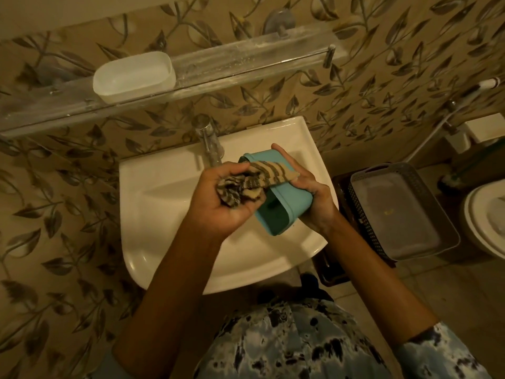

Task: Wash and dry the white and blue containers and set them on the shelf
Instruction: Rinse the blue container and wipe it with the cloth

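Observation:
The white container stands upright on the glass shelf at its left part. Over the white sink, my right hand grips the blue container, which is tipped on its side with its opening facing me. My left hand holds a bunched striped cloth; one end of the cloth lies across the blue container's side.
A chrome tap stands at the back of the sink. To the right, on the floor, sits a grey perforated basket over a dark one. A toilet shows at the right edge. Patterned tiles cover the wall.

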Tool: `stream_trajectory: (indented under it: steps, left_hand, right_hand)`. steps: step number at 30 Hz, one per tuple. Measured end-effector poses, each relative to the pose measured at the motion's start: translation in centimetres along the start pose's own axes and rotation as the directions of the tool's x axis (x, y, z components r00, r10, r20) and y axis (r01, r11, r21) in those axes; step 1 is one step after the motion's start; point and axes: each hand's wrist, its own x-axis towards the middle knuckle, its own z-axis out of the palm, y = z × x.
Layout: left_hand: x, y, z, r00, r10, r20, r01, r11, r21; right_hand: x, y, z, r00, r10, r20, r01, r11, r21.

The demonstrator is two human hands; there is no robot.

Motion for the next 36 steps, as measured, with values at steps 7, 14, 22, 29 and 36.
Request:
stream_trajectory:
  steps: [7,14,22,29,36]
  left_hand:
    - [-0.6,-3.9,-1.1,0.988,0.086,0.124,-0.151,0.532,0.833]
    - [-1.5,-2.2,-0.6,0.91,-0.153,0.386,-0.408,-0.505,0.761]
    - [0.6,-2.0,-0.2,0.882,0.255,0.396,-0.15,-0.645,0.749]
    - [2.3,-4.3,0.3,0.86,0.275,0.429,-0.276,-0.456,0.846]
    - [2.2,-3.0,-0.3,0.839,-0.055,0.542,-0.471,-0.571,0.672]
  right_hand:
    - [0.2,-0.3,-0.2,1.0,0.016,-0.01,-0.013,0.971,0.238]
    - [-0.2,0.2,-1.4,0.997,0.062,-0.051,-0.042,0.945,0.323]
    - [-1.1,1.7,-1.3,0.98,0.172,-0.101,-0.1,0.861,0.499]
    - [-0.6,1.5,0.0,0.982,0.147,-0.118,-0.079,0.891,0.447]
    - [-0.3,0.4,-1.0,0.975,0.162,-0.151,-0.088,0.908,0.409]
